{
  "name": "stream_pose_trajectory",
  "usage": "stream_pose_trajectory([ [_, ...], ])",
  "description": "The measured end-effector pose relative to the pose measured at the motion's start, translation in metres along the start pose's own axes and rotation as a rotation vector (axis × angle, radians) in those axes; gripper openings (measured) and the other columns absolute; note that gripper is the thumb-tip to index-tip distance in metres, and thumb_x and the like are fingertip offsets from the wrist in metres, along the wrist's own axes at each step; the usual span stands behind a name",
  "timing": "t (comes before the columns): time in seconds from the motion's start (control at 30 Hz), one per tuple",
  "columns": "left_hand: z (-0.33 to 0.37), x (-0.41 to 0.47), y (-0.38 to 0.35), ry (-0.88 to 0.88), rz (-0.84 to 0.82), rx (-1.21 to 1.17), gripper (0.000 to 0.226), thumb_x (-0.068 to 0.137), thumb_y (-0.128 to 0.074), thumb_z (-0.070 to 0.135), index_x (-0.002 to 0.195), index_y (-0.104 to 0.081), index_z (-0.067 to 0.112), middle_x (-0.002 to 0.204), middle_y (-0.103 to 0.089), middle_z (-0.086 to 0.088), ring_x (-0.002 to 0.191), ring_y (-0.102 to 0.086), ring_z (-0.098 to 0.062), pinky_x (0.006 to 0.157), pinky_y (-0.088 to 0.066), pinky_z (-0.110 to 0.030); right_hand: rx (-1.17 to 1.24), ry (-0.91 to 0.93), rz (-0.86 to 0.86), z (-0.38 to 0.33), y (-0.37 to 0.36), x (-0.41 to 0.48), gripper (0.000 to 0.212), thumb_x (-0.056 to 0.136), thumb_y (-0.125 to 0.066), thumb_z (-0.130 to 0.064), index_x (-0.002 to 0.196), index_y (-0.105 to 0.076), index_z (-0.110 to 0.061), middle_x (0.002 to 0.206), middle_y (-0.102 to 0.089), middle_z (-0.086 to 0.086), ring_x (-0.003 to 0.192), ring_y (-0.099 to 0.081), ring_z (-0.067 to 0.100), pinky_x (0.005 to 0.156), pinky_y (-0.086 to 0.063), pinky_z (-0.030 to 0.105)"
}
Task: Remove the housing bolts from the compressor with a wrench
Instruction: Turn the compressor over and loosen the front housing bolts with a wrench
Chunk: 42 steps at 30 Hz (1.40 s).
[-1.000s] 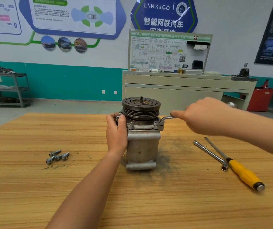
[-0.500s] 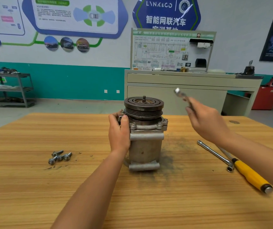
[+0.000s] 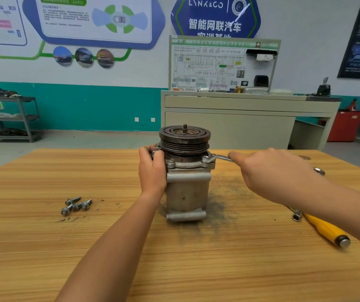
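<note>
A grey metal compressor (image 3: 187,188) stands upright mid-table, its dark grooved pulley (image 3: 184,139) on top. My left hand (image 3: 152,171) grips the upper left of the housing flange. My right hand (image 3: 270,173) holds a silver wrench (image 3: 218,158), whose ring end sits over a bolt at the flange's right corner (image 3: 206,159). Another bolt head (image 3: 171,161) shows on the front of the flange. Most of the wrench handle is hidden inside my right hand.
Several removed bolts (image 3: 75,205) lie on the wooden table (image 3: 87,247) to the left. A yellow-handled screwdriver (image 3: 327,231) and a socket bar (image 3: 296,214) lie at the right, partly under my forearm. Dark grime surrounds the compressor base.
My right hand, which had lifted the wrench off into the air half a second ago, has brought it back down onto the right-hand flange bolt. My left hand has kept its grip.
</note>
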<state>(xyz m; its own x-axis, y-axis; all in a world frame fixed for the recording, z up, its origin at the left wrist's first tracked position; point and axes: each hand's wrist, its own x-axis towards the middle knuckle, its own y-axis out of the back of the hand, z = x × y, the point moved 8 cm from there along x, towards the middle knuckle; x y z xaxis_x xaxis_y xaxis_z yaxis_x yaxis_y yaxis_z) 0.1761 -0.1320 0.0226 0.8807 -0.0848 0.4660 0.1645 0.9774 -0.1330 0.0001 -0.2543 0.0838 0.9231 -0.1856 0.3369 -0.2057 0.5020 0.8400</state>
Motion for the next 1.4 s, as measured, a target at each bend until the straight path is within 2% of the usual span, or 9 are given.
stream_pose_trajectory([
  [0.17,-0.001,0.000,0.001,0.022,0.008,-0.013,0.003,0.095,-0.041,0.013,0.093,-0.042,0.015,0.083,-0.049,0.005,0.076,-0.046,-0.008,0.077,-0.039,-0.037,-0.190,0.013,-0.060,-0.026,0.008,-0.002,0.056,0.090,-0.041,-0.001,0.141,-0.018,-0.001,0.057,-0.029,0.002,0.044,-0.028,0.017,0.035,-0.022,0.027],
  [0.33,-0.002,-0.001,0.001,0.025,0.004,-0.020,0.011,0.095,-0.041,0.013,0.087,-0.040,0.022,0.082,-0.048,0.004,0.075,-0.047,-0.009,0.076,-0.039,-0.038,-0.178,0.058,0.015,-0.012,0.002,-0.002,0.037,0.096,-0.027,-0.029,0.129,-0.031,-0.012,0.058,-0.032,-0.004,0.046,-0.030,0.013,0.039,-0.024,0.025],
  [0.43,-0.003,0.000,0.002,0.017,0.008,-0.029,0.016,0.094,-0.042,0.012,0.085,-0.039,0.025,0.083,-0.048,0.005,0.076,-0.047,-0.008,0.073,-0.039,-0.035,-0.214,0.115,0.058,0.004,-0.006,0.014,0.030,0.097,-0.032,-0.023,0.126,-0.032,-0.020,0.061,-0.029,-0.004,0.047,-0.029,0.013,0.042,-0.022,0.025],
  [0.6,-0.001,0.001,0.001,0.011,0.004,-0.039,0.005,0.096,-0.041,0.012,0.095,-0.040,0.017,0.084,-0.048,0.004,0.076,-0.047,-0.007,0.072,-0.039,-0.033,-0.212,0.201,0.148,0.009,-0.022,0.053,0.033,0.088,-0.042,-0.002,0.118,-0.045,-0.015,0.094,-0.060,0.002,0.085,-0.059,0.024,0.084,-0.042,0.035],
  [0.67,0.000,0.000,0.001,0.012,-0.005,-0.040,0.006,0.096,-0.039,0.012,0.101,-0.038,0.013,0.086,-0.047,0.004,0.077,-0.046,-0.006,0.071,-0.039,-0.031,-0.196,0.197,0.302,0.000,-0.024,0.062,0.032,0.079,-0.054,0.008,0.108,-0.057,-0.006,0.093,-0.067,0.010,0.084,-0.064,0.026,0.093,-0.043,0.042],
  [0.8,0.003,-0.001,0.001,0.003,-0.018,-0.034,0.008,0.097,-0.038,0.012,0.105,-0.036,0.012,0.088,-0.047,0.005,0.078,-0.045,-0.004,0.068,-0.039,-0.025,-0.001,0.176,0.558,-0.009,-0.015,0.065,0.031,0.052,-0.073,0.018,0.078,-0.068,0.003,0.069,-0.068,0.016,0.057,-0.065,0.026,0.070,-0.055,0.049],
  [1.03,0.002,0.000,0.001,-0.009,-0.023,-0.025,0.011,0.095,-0.040,0.011,0.106,-0.036,0.012,0.088,-0.047,0.003,0.079,-0.046,-0.009,0.075,-0.040,-0.035,0.427,-0.032,0.766,0.040,0.020,0.006,0.022,0.090,-0.048,-0.007,0.102,-0.058,0.008,0.060,-0.055,0.010,0.043,-0.049,0.025,0.040,-0.038,0.027],
  [1.2,0.005,0.000,0.001,-0.031,0.002,-0.011,0.011,0.095,-0.040,0.009,0.104,-0.036,0.012,0.084,-0.046,0.005,0.074,-0.045,-0.006,0.071,-0.038,-0.034,0.004,-0.030,0.254,0.024,-0.002,-0.012,0.033,0.095,-0.038,-0.022,0.127,-0.032,-0.027,0.070,-0.057,-0.004,0.053,-0.047,0.020,0.039,-0.026,0.025],
  [1.4,0.003,-0.002,0.001,-0.022,-0.008,-0.031,0.011,0.095,-0.040,0.010,0.105,-0.036,0.012,0.083,-0.045,0.005,0.072,-0.044,-0.005,0.066,-0.039,-0.026,0.048,-0.053,0.123,0.011,-0.008,-0.005,0.037,0.095,-0.033,-0.020,0.130,-0.028,-0.030,0.073,-0.053,-0.004,0.061,-0.045,0.019,0.043,-0.024,0.027],
])
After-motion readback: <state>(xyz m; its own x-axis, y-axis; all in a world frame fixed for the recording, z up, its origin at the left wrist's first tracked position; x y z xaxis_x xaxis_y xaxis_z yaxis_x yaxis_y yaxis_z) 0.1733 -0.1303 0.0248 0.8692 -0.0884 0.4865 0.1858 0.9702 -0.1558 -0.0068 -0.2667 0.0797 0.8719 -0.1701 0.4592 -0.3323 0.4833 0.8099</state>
